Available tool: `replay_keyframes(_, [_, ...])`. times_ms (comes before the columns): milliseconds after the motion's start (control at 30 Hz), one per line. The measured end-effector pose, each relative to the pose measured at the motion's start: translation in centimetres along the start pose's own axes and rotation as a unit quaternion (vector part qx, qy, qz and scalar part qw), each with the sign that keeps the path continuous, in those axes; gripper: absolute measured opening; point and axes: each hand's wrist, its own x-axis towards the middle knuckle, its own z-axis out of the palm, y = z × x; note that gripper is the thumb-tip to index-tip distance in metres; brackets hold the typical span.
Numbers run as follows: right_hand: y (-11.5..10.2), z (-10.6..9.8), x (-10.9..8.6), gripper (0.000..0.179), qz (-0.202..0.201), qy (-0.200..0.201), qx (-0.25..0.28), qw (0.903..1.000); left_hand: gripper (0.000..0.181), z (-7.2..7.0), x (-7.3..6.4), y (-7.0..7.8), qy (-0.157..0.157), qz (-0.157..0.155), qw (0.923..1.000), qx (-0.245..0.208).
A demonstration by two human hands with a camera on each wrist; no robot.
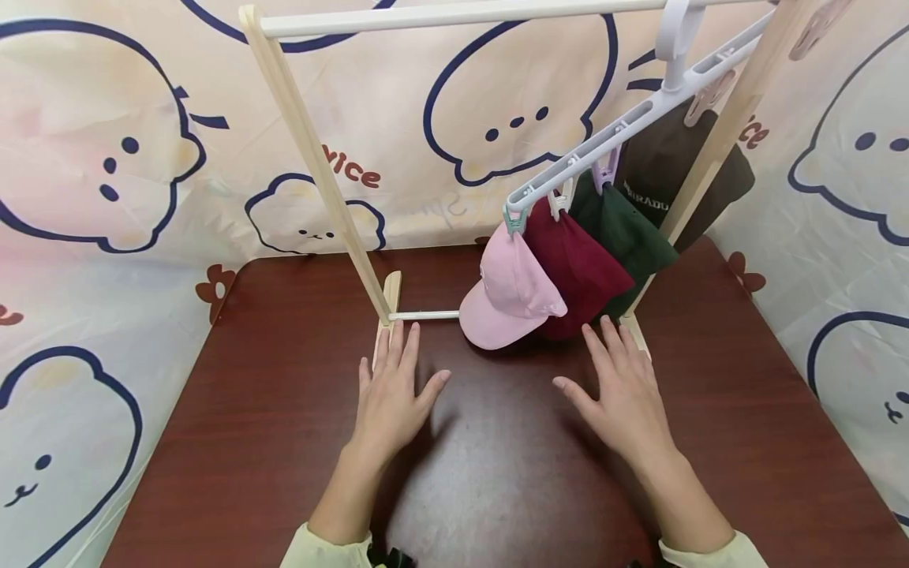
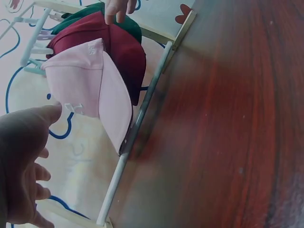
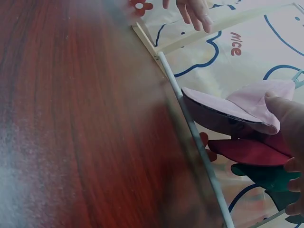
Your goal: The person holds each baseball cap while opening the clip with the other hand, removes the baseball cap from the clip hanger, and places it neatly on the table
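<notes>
My left hand (image 1: 392,401) hovers over the table with fingers spread, near the foot of the rack's left post. On the other side my right hand (image 1: 625,394) is also spread, its fingertips just in front of the hanging caps. Neither holds anything. A pink cap (image 1: 513,288), a dark red cap (image 1: 578,268), a dark green cap (image 1: 628,229) and a dark brown cap (image 1: 656,154) hang in a row from clips on a white hanger (image 1: 625,118). In the left wrist view the pink cap (image 2: 78,80) is nearest, overlapping the red one.
The rack has a white top rail (image 1: 454,13), wooden posts (image 1: 319,166) and a thin lower bar (image 1: 426,315). It stands on a dark red-brown table (image 1: 284,410). A cartoon-printed cloth (image 1: 106,158) surrounds the table at the back and sides.
</notes>
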Motion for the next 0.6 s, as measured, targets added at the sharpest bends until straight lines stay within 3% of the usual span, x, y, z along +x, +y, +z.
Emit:
replay_keyframes(367, [-0.5, -0.8, 1.3, 0.076, -0.083, 0.092, 0.002, 0.9923, 0.076, -0.5, 0.6, 0.4, 0.021, 0.019, 0.9983, -0.051])
replay_keyframes(600, [-1.2, -1.6, 2.0, 0.077, -0.097, 0.096, 0.008, 0.9905, 0.074, -1.0, 0.9, 0.8, 0.033, 0.03, 0.9965, -0.071])
